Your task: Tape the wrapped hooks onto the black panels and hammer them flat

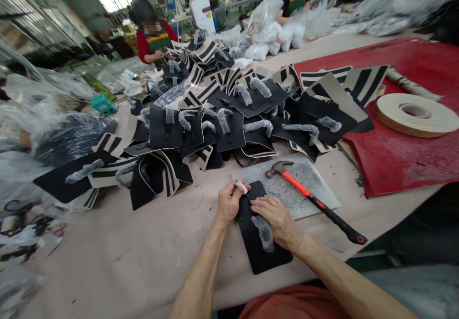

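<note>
A black flat panel with rounded corners lies slanted on the table in front of me, a plastic-wrapped handle fixed to its face. My left hand is closed in a pinch at the panel's upper left edge. At its fingertips is a small white cylindrical piece; whether this is a finger wrapping or a separate thing is unclear. My right hand lies across the panel above the handle, its bent fingers together and gripping it, thumb hidden. A claw hammer rests on a grey slab beside my right hand.
Beyond my hands, a heap of similar black panels with striped backs spreads across the table. On the right, a roll of tape sits on a red sheet. A co-worker stands behind the heap, near plastic bags.
</note>
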The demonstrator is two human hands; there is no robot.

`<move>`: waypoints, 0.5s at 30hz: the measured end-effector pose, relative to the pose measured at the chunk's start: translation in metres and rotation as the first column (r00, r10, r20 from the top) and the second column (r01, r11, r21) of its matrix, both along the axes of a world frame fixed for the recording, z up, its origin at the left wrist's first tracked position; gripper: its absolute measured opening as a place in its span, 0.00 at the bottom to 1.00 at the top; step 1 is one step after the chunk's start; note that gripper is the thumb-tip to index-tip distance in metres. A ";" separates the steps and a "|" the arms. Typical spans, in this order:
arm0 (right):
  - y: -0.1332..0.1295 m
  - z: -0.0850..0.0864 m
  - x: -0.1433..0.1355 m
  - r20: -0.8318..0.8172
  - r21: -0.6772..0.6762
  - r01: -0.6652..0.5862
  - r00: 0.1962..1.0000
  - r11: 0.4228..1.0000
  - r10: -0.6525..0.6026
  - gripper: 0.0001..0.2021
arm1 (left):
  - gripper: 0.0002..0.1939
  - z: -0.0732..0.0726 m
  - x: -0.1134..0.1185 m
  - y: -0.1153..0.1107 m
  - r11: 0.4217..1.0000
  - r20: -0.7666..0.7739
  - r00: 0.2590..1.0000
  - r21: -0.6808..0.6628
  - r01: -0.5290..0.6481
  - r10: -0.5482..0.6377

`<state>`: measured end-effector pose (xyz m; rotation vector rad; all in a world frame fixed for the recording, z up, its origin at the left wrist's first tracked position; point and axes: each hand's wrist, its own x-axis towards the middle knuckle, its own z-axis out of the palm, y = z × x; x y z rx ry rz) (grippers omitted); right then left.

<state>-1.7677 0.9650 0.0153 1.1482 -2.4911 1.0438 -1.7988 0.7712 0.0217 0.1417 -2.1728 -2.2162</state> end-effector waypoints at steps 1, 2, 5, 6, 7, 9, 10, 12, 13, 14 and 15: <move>0.000 0.000 0.000 0.000 0.001 0.004 1.000 1.000 -0.004 0.15 | 0.14 0.000 0.001 0.000 1.000 0.003 1.000 -0.002 0.002 -0.002; 0.000 0.001 0.000 0.000 0.003 0.006 1.000 1.000 -0.006 0.15 | 0.14 0.000 0.001 -0.001 1.000 0.006 1.000 -0.005 0.005 -0.005; -0.001 0.001 -0.001 -0.006 0.009 0.001 1.000 1.000 -0.001 0.16 | 0.14 -0.002 0.002 -0.001 1.000 0.000 1.000 -0.015 0.021 -0.021; -0.001 0.001 -0.001 -0.009 0.010 0.002 1.000 1.000 -0.002 0.16 | 0.14 -0.003 0.002 -0.001 0.999 -0.001 1.000 -0.019 0.027 -0.027; -0.001 0.001 0.000 -0.011 0.011 0.002 1.000 1.000 -0.002 0.16 | 0.13 -0.004 0.002 -0.001 0.999 0.000 1.000 -0.025 0.031 -0.031; -0.002 0.000 0.000 -0.011 0.010 0.009 1.000 1.000 -0.009 0.15 | 0.12 -0.004 0.002 -0.001 0.998 0.000 0.999 -0.038 0.040 -0.040; -0.002 0.000 0.000 -0.010 0.009 0.012 1.000 1.000 -0.012 0.15 | 0.12 -0.004 0.002 -0.001 0.998 -0.001 0.999 -0.045 0.040 -0.040; -0.002 -0.001 0.001 -0.006 0.011 0.008 1.000 1.000 -0.008 0.15 | 0.11 -0.004 0.002 0.000 0.998 -0.009 0.999 -0.056 0.039 -0.039; -0.002 -0.001 0.001 -0.002 0.011 0.003 1.000 1.000 -0.003 0.16 | 0.11 -0.004 0.003 0.000 0.997 -0.015 0.999 -0.063 0.037 -0.038; -0.001 -0.002 0.000 0.005 0.012 -0.001 1.000 1.000 0.001 0.16 | 0.10 -0.004 0.003 0.001 0.997 -0.021 0.999 -0.071 0.033 -0.035; -0.001 -0.002 0.000 0.014 0.014 -0.006 1.000 1.000 0.006 0.16 | 0.10 -0.005 0.004 0.002 0.996 -0.028 0.999 -0.081 0.028 -0.030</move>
